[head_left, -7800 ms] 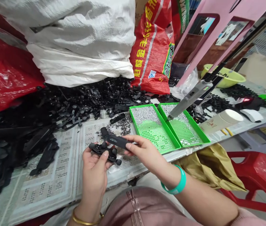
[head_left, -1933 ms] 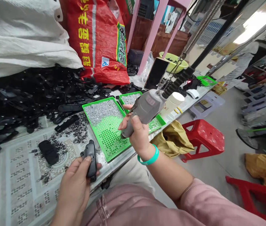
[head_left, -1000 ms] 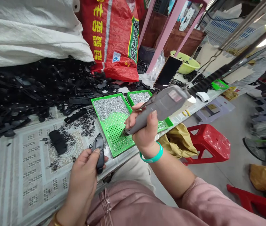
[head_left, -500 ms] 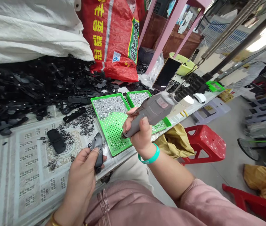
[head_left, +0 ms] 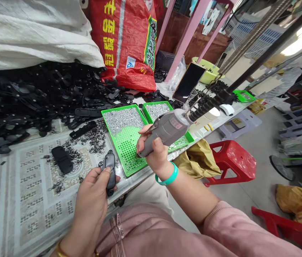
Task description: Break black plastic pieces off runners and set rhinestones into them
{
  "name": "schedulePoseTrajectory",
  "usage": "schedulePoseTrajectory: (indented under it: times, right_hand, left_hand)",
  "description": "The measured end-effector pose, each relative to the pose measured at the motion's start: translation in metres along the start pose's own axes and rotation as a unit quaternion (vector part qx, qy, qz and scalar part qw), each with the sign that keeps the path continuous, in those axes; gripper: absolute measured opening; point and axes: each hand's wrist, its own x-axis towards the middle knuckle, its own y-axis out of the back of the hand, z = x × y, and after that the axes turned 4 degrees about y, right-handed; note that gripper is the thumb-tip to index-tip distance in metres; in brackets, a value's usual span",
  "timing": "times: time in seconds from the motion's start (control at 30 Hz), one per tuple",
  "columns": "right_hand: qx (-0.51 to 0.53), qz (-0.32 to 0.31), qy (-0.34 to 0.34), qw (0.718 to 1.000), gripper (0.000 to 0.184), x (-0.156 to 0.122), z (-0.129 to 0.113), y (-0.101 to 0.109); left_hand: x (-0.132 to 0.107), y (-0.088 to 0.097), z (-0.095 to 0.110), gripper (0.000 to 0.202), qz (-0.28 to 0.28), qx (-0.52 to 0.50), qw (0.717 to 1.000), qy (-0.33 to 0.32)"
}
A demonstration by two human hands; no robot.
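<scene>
In my left hand is a black plastic part with round knobs at its ends; my thumb presses on its face. My right hand grips a grey electric screwdriver, its lower end over the perforated half of a green tray. The screwdriver's tip is hidden from me. Small silvery screws fill the tray's far half. A second green tray, partly behind the screwdriver, also holds screws. Left of my left hand, a flat black part lies on the patterned table cover.
A large heap of black parts covers the table's back left, beside a red sack. Tiny black pieces lie scattered near the tray. A phone leans behind the trays. A red stool stands to the right.
My right hand and the screwdriver have shifted slightly left and toward me over the tray. My left hand keeps its hold on the black part, almost unmoved.
</scene>
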Motion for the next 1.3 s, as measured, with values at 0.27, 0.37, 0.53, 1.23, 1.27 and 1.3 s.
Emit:
schedulePoseTrajectory:
  times: [0.27,0.37,0.53,1.23,1.27,1.3]
  right_hand:
    - [-0.006,0.0,0.006,1.0,0.039,0.0,0.004,0.002]
    - [-0.016,0.021,0.009,1.0,0.042,0.002,-0.001,0.001]
    - [0.032,0.064,0.003,0.997,0.045,0.008,-0.02,-0.015]
    - [0.108,-0.02,-0.047,0.993,0.047,0.0,-0.013,-0.05]
    - [0.107,-0.036,-0.051,0.992,0.047,-0.001,-0.012,-0.049]
    - [0.107,-0.056,-0.055,0.991,0.047,-0.002,-0.012,-0.048]
  left_hand:
    - [-0.002,-0.001,0.001,0.028,-0.004,-0.007,1.0,-0.008]
    - [-0.002,-0.001,0.001,0.026,-0.002,-0.01,1.0,-0.009]
    - [0.001,0.0,-0.001,0.025,-0.007,0.008,1.0,-0.002]
    - [0.002,0.002,-0.008,0.024,-0.017,0.011,0.999,-0.038]
    - [0.002,0.002,-0.009,0.024,-0.015,0.013,0.999,-0.042]
    - [0.002,0.002,-0.01,0.023,-0.012,0.015,0.999,-0.046]
